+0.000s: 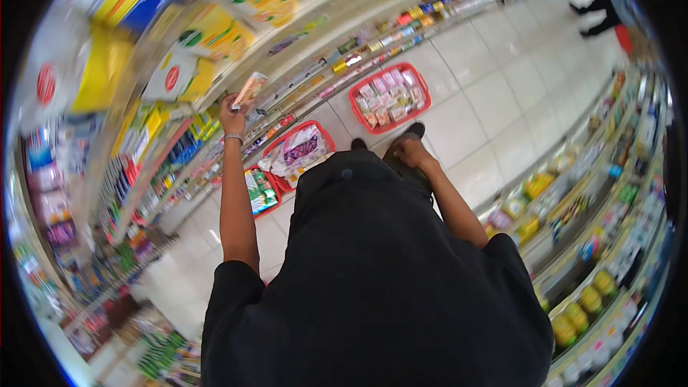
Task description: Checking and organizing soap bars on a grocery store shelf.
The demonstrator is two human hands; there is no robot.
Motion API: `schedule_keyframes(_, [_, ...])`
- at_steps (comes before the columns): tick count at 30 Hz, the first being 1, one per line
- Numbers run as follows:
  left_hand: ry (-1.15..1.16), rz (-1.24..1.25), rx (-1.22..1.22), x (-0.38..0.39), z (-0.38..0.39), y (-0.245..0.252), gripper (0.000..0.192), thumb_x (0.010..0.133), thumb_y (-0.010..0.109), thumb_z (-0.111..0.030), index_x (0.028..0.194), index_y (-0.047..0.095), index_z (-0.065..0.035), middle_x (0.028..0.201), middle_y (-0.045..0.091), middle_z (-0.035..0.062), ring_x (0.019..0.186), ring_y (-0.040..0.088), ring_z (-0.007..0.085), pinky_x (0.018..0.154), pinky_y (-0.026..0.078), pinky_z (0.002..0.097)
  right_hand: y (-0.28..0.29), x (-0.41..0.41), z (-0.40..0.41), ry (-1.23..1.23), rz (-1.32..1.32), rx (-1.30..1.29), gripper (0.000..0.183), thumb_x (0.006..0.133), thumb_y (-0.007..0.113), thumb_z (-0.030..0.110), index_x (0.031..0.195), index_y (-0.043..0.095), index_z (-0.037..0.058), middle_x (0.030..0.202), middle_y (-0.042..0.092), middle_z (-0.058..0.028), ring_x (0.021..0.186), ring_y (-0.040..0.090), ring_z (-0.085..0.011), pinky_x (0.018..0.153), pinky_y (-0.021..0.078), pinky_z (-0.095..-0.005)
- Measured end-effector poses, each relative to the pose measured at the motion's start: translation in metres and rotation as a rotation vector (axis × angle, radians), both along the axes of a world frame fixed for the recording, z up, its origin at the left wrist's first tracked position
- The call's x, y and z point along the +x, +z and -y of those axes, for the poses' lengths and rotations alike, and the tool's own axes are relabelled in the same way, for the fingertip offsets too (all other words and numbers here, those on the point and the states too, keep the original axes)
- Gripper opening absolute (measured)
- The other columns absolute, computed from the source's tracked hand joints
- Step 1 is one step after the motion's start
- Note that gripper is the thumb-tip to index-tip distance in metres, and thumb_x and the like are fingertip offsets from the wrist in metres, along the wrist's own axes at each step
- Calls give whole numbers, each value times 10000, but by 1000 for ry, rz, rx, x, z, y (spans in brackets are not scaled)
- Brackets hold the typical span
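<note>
My left hand (233, 114) reaches out to the shelving on the left and grips a small orange-and-white carton (250, 90). The carton is tilted, its print blurred. My right hand (411, 152) hangs low by my right thigh, fingers curled; whether anything is inside them is hidden. On the floor ahead of my feet stands a red plastic basket (428, 103) filled with rows of small pink and white boxed packs (388, 94). Closer to my left leg, another red basket (329, 137) holds white and purple plastic packages (302, 148).
A red basket (274, 207) with green packs sits nearest the left shelves. Stocked shelves (376, 45) line the left, with large yellow packs (215, 32) up high. Shelves (575, 279) with yellow containers stand right. Another person (604, 13) is down the tiled aisle (484, 97).
</note>
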State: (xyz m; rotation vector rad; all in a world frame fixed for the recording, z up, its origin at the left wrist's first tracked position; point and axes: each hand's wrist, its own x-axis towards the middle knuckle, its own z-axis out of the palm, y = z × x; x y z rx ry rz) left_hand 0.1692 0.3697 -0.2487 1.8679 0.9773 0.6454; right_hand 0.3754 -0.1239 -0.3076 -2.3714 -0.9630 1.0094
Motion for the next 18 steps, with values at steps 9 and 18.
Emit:
schedule_keyframes(9, [-98,-310,123,50,-63,-25,449,788,762,-95,1184,563,-25,1122,577,115,982,575,207,829,488,324,-37,-73,59,-862,-67,147,153,832,617,130,899,662,0,858,676,-203,805,666,-332,741,522,-402])
schedule_keyframes(18, [151,-742,376,85,-102,-62,505,883,666,-353,1277,555,-57,1279,554,240,1145,565,364,971,448,404,-29,-67,90,-964,-184,159,170,861,593,128,950,668,4,884,693,-172,825,679,-283,780,525,-363])
